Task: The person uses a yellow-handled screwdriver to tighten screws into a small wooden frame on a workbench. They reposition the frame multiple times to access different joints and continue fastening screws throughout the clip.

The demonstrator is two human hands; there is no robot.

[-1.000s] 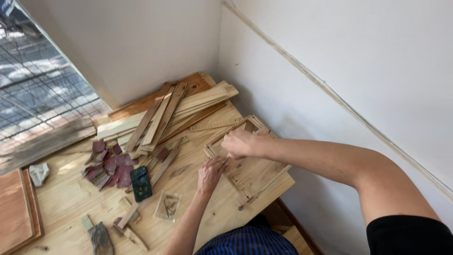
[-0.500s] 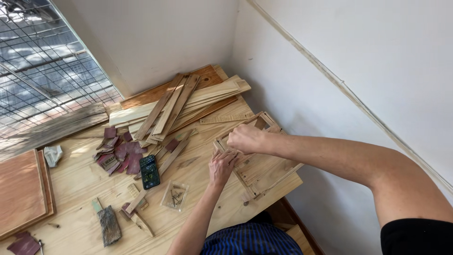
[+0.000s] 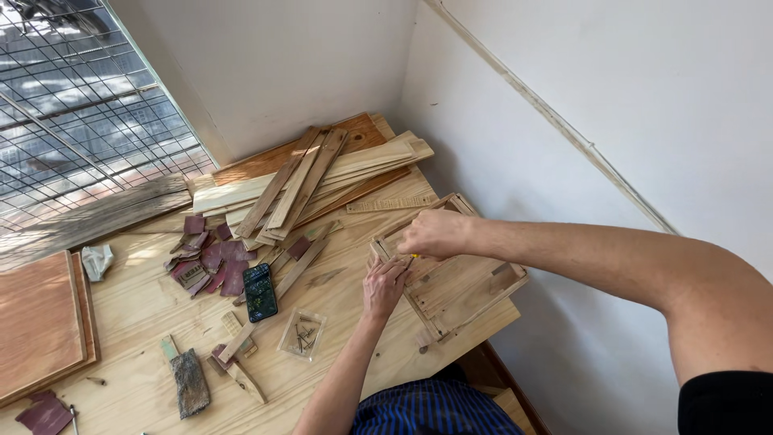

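My right arm reaches across from the right edge of the view, forearm nearly level, wrist bent down. My right hand is curled into a loose fist, knuckles up, over the near-left corner of the shallow rectangular pale-wood frame with slats; a sliver of something yellow shows just beneath the fingers, so they seem closed on a small tool, though I cannot tell what it is.

My left arm comes up from the bottom of the view, elbow low, forearm rising toward the frame. My left hand lies palm down with the fingers together and pointing up-right, their tips pressed on the frame's left edge, right below my right hand. The two hands are just beside each other, almost touching.

The frame lies flat on the light pine tabletop, at its right end near the white wall, turned at an angle, with its far-right part sticking past the table's edge.

Left of my left hand sits a small clear plastic packet of dark nails, and beyond it a dark rectangular phone. Further left is a heap of reddish-brown sandpaper scraps. Behind them, a stack of long pale wooden slats leans across the table's far corner. A grey-bristled brush with a wooden handle lies near the front edge.
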